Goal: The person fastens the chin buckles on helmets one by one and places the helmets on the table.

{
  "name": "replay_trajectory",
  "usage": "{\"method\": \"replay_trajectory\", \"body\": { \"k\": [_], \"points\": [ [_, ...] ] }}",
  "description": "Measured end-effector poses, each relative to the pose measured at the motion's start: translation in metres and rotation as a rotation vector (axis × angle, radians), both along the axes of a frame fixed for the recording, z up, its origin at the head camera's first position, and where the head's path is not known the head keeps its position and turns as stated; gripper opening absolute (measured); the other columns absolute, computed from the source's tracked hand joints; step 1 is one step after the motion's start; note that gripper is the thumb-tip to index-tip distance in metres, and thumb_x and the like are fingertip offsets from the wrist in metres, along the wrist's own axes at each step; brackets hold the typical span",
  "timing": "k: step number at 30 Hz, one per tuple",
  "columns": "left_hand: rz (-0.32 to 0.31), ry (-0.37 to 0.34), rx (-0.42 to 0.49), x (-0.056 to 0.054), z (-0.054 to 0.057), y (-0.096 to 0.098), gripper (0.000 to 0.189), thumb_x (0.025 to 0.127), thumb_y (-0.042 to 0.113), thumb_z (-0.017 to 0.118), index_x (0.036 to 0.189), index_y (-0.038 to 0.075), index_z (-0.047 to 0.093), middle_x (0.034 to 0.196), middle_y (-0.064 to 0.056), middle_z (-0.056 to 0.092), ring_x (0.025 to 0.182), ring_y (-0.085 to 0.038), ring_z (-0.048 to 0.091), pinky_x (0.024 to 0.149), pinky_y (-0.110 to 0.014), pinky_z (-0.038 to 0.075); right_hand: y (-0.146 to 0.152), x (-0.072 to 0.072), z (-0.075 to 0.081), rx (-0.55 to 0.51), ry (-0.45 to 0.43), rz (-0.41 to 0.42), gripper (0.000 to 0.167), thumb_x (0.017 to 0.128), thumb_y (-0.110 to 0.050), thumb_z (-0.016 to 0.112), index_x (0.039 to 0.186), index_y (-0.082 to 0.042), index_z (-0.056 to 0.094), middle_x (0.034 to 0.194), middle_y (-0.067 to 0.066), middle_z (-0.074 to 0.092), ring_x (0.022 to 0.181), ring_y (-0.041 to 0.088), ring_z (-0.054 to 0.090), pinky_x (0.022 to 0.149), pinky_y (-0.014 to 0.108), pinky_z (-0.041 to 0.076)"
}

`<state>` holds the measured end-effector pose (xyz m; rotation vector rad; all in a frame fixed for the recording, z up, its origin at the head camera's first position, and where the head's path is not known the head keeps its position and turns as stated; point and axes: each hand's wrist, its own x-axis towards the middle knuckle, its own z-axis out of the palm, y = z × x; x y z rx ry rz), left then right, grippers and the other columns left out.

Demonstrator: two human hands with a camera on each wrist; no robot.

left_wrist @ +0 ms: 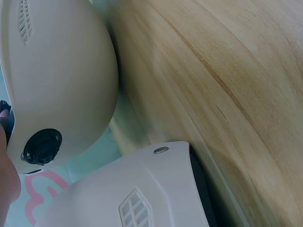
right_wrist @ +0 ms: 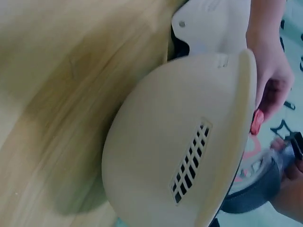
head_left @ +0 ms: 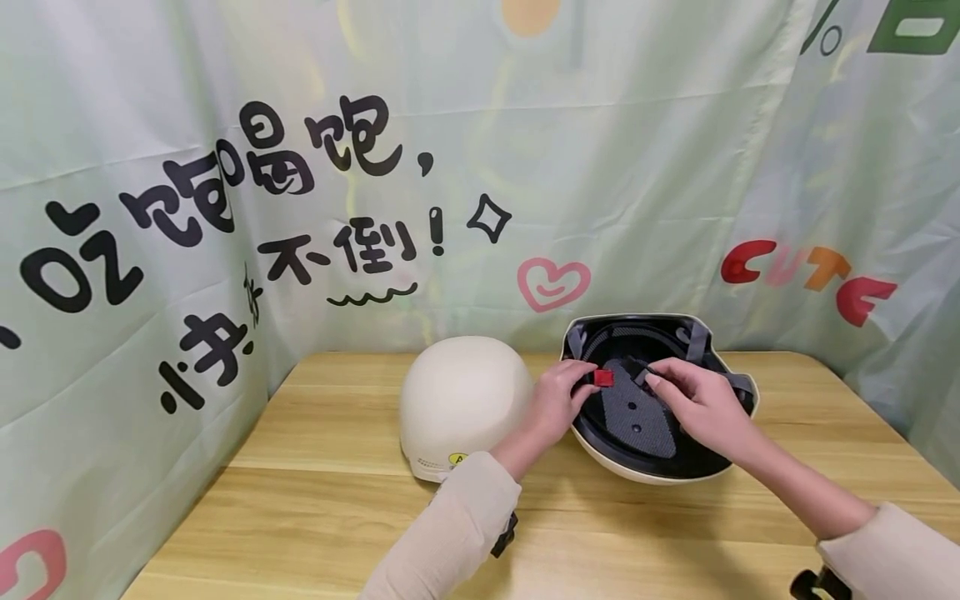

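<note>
A cream helmet (head_left: 648, 477) lies upside down on the right, its black padded inside facing up. Over its opening, my left hand (head_left: 553, 402) pinches a red buckle (head_left: 603, 377) between thumb and fingers. My right hand (head_left: 703, 407) holds the dark end of a strap (head_left: 640, 372), a short gap away from the red buckle. In the right wrist view the vented shell (right_wrist: 175, 123) fills the middle, with the red buckle (right_wrist: 257, 121) at its rim under the left hand (right_wrist: 272, 71). The left wrist view shows the shell (left_wrist: 61, 71) with a dark round knob (left_wrist: 42, 146).
A second cream helmet (head_left: 465, 400) stands dome up, just left of the upturned one, beside the left forearm. Both rest on a wooden table (head_left: 315, 500). A printed curtain (head_left: 420, 50) hangs behind and at the sides.
</note>
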<state>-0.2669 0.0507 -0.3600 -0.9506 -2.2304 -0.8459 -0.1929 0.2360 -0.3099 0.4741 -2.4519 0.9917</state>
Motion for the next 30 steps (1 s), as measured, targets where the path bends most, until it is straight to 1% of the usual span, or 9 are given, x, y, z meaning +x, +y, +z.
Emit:
{"method": "replay_trajectory", "body": {
  "k": [2, 8, 11, 14, 18, 20, 28, 30],
  "points": [
    [-0.002, 0.001, 0.008, 0.0, 0.0, 0.0, 0.026, 0.083, 0.014, 0.067, 0.106, 0.002, 0.067, 0.103, -0.008, 0.069, 0.097, -0.017, 0.065, 0.088, -0.019, 0.049, 0.001, -0.006, 0.001, 0.015, -0.032, 0.006, 0.014, 0.094, -0.011, 0.051, 0.098, -0.003, 0.063, 0.072, -0.002, 0.055, 0.061, 0.0, 0.043, 0.054, 0.02, 0.036],
    [-0.001, -0.009, 0.014, -0.001, 0.001, 0.0, 0.025, 0.084, 0.015, 0.066, 0.106, 0.003, 0.066, 0.1, -0.008, 0.069, 0.094, -0.017, 0.065, 0.085, -0.02, 0.05, 0.005, -0.022, 0.003, 0.06, -0.11, 0.05, 0.02, 0.097, -0.012, 0.047, 0.104, 0.0, 0.061, 0.083, 0.007, 0.063, 0.068, -0.001, 0.048, 0.061, 0.02, 0.041],
    [-0.004, -0.023, 0.017, -0.002, 0.001, 0.001, 0.026, 0.085, 0.015, 0.065, 0.107, 0.003, 0.066, 0.101, -0.008, 0.069, 0.095, -0.018, 0.065, 0.086, -0.021, 0.05, 0.01, -0.029, 0.001, 0.076, -0.137, 0.049, 0.024, 0.098, -0.016, 0.045, 0.105, 0.001, 0.06, 0.086, 0.009, 0.064, 0.071, -0.001, 0.049, 0.063, 0.02, 0.041],
    [-0.004, -0.029, 0.029, -0.003, 0.001, 0.001, 0.026, 0.085, 0.015, 0.064, 0.108, 0.003, 0.065, 0.103, -0.009, 0.069, 0.096, -0.019, 0.065, 0.087, -0.022, 0.05, 0.014, -0.034, -0.002, 0.053, -0.156, 0.061, 0.024, 0.098, -0.017, 0.045, 0.103, 0.002, 0.06, 0.085, 0.008, 0.064, 0.071, -0.001, 0.05, 0.063, 0.018, 0.04],
    [0.008, -0.024, 0.035, -0.002, 0.001, 0.001, 0.025, 0.086, 0.015, 0.063, 0.107, 0.003, 0.065, 0.104, -0.009, 0.069, 0.098, -0.018, 0.065, 0.087, -0.02, 0.05, 0.017, -0.038, -0.004, 0.019, -0.232, 0.13, 0.024, 0.098, -0.015, 0.045, 0.101, 0.003, 0.06, 0.084, 0.009, 0.064, 0.072, -0.002, 0.051, 0.063, 0.018, 0.041],
    [0.009, -0.025, 0.035, -0.002, 0.002, 0.001, 0.025, 0.086, 0.015, 0.063, 0.108, 0.003, 0.065, 0.105, -0.009, 0.069, 0.098, -0.018, 0.065, 0.087, -0.02, 0.05, 0.018, -0.039, -0.004, 0.02, -0.27, 0.159, 0.024, 0.098, -0.013, 0.043, 0.102, 0.004, 0.059, 0.085, 0.009, 0.064, 0.073, -0.002, 0.052, 0.065, 0.019, 0.043],
    [0.029, -0.024, 0.027, -0.003, 0.001, 0.001, 0.025, 0.086, 0.016, 0.063, 0.108, 0.004, 0.065, 0.105, -0.009, 0.069, 0.099, -0.018, 0.065, 0.088, -0.021, 0.05, 0.02, -0.042, -0.009, -0.016, -0.356, 0.227, 0.023, 0.099, -0.01, 0.04, 0.101, 0.005, 0.057, 0.082, 0.009, 0.062, 0.072, 0.002, 0.056, 0.067, 0.021, 0.048],
    [0.026, -0.02, 0.031, -0.003, 0.0, 0.001, 0.026, 0.086, 0.016, 0.063, 0.108, 0.003, 0.065, 0.105, -0.009, 0.069, 0.099, -0.018, 0.065, 0.088, -0.021, 0.05, 0.021, -0.043, -0.009, 0.004, -0.353, 0.23, 0.023, 0.099, -0.01, 0.04, 0.102, 0.005, 0.057, 0.083, 0.008, 0.061, 0.073, 0.002, 0.054, 0.068, 0.021, 0.047]
  ]
}}
